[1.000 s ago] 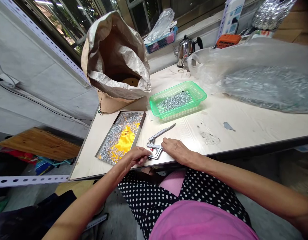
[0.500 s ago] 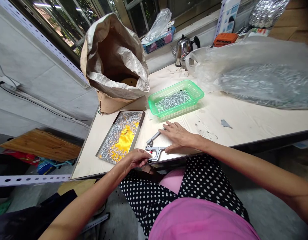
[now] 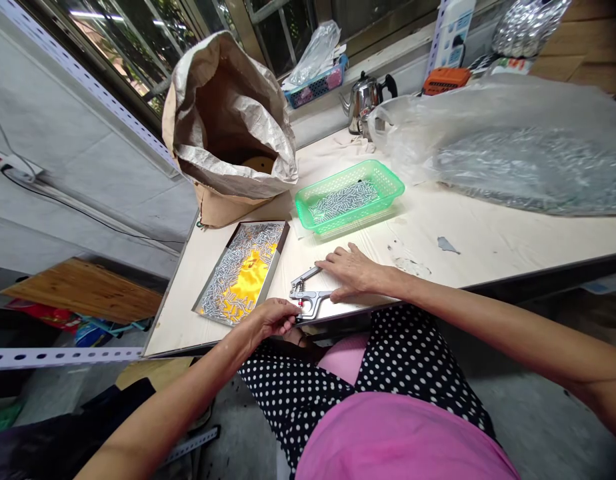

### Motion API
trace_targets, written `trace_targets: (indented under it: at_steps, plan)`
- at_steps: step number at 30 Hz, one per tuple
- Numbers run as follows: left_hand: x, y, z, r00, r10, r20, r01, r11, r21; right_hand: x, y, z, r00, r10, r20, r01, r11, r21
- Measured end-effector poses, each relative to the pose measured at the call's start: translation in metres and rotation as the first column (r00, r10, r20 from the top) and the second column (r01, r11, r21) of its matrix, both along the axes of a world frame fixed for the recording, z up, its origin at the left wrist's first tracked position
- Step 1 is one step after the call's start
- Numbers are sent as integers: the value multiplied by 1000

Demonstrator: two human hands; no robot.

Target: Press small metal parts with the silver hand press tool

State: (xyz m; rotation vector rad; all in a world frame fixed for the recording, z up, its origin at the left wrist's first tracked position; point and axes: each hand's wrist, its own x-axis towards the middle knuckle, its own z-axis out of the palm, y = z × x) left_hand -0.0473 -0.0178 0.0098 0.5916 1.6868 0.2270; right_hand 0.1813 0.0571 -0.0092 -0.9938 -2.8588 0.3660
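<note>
Right hand (image 3: 355, 272) grip newly curled over pliers (image 3: 308, 301) handle; left hand (image 3: 271, 319) pinching its head.

Tray (image 3: 215, 293) left of pliers (image 3: 308, 300)

a pink top (image 3: 403, 440) fills the lower edge of the view, plain and smooth. over the lap lies black cloth (image 3: 418, 360) printed all over with small white polka dots, in two spread parts, creased where it folds. between those parts shows a pink patch (image 3: 344, 361) of the same shade as the top. both forearms are uncovered to the frame's edge, and the left hand (image 3: 268, 319) and right hand (image 3: 353, 273) are bare.
</note>
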Motion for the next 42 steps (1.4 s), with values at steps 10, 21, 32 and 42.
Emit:
trace_targets:
  at_steps: [10, 21, 32, 42]
  plan:
    - [-1, 0, -2, 997, -72, -22, 72, 997, 29, 4, -2, -5, 997, -6, -76, 8, 1000, 26]
    - [1, 5, 4, 991, -127, -41, 128, 992, 18, -1, 17, -18, 989, -114, -94, 120, 991, 64]
    - [-2, 7, 5, 989, -149, 4, 149, 989, -1, -11, 29, -9, 992, -126, -8, 126, 985, 118]
    - [-1, 6, 4, 990, -139, 18, 139, 990, -3, -7, 16, -10, 994, -112, -16, 114, 985, 127]
